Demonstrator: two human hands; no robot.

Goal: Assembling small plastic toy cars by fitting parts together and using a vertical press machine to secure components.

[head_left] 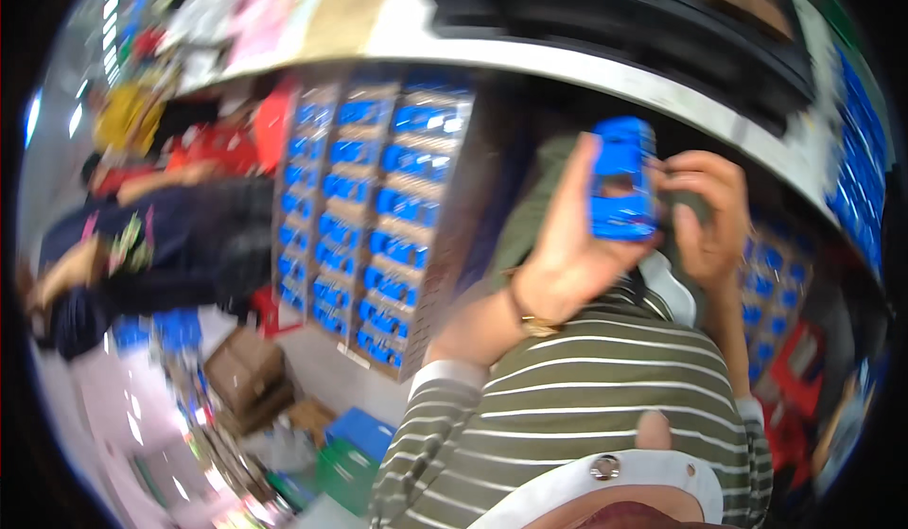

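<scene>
A glossy blue toy car [621, 209] with a dark window opening stands upright in front of my body. My left hand [572, 250] wraps around it from the left and below, with the thumb along its left side. At its right edge, my right hand [707, 198] has its fingers bent, and the fingertips meet the car's side. The right thumb is held lower, apart from the forefinger. The fingers behind the car are hidden.
Upright trays [374, 212] with rows of blue toy cars stand at left; more trays [771, 293] are at right. A white table edge [605, 75] with a black machine-like object [615, 18] runs ahead. A co-worker [161, 236] is at far left, near cardboard boxes [244, 368].
</scene>
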